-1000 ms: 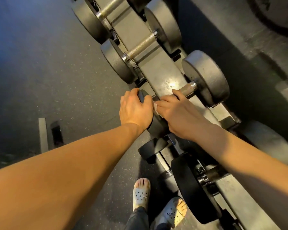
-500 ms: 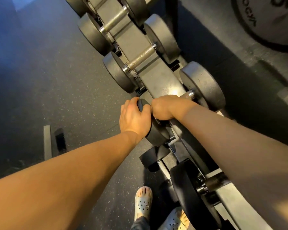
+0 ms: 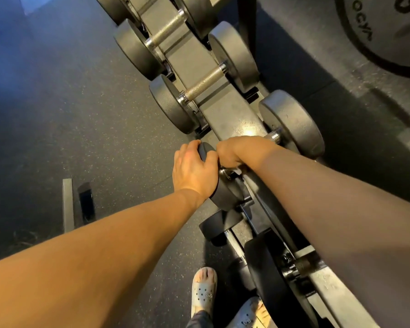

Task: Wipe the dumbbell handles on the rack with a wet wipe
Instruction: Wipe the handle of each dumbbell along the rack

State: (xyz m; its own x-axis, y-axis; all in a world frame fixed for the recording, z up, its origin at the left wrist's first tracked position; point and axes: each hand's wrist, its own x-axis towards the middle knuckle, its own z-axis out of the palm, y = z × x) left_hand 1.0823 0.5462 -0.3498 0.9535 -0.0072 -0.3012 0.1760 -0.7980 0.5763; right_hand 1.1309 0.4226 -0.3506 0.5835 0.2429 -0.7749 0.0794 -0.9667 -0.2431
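A grey rack (image 3: 225,112) runs diagonally and carries several black dumbbells with knurled metal handles. My left hand (image 3: 194,170) grips the near head (image 3: 225,195) of the dumbbell in the middle. My right hand (image 3: 239,150) is curled round that dumbbell's handle, whose bare end (image 3: 273,136) shows by the far head (image 3: 294,124). The wet wipe is hidden under my right hand. Farther up the rack, another dumbbell handle (image 3: 205,82) lies bare.
Dark speckled rubber floor (image 3: 81,114) lies left of the rack. A large weight plate (image 3: 388,27) leans at the top right. A lower tier holds more dumbbells (image 3: 265,268). My feet in grey clogs (image 3: 202,292) stand close to the rack base.
My right hand has rolled over the handle, so the wipe seen a second ago is now covered. My left hand stays on the near head. The view has shifted slightly.
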